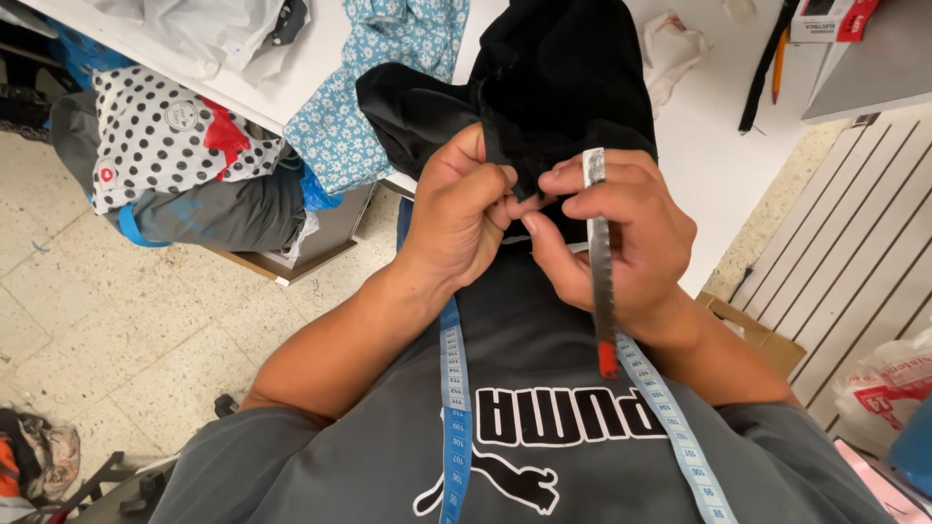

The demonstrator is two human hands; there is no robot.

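Seen from above, the left hand [456, 209] and right hand [607, 228] both pinch a black garment [558, 78] hanging over the white table's [718, 165] near edge; the right also grips a slim metal tool [600, 262], its tip upward, likely for picking seams

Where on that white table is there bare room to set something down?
The white table is bare right of the black garment, between it, the pale cloth scrap and the black stick. The left end is crowded: blue floral fabric and a plastic bag. Both hands pinch the garment.
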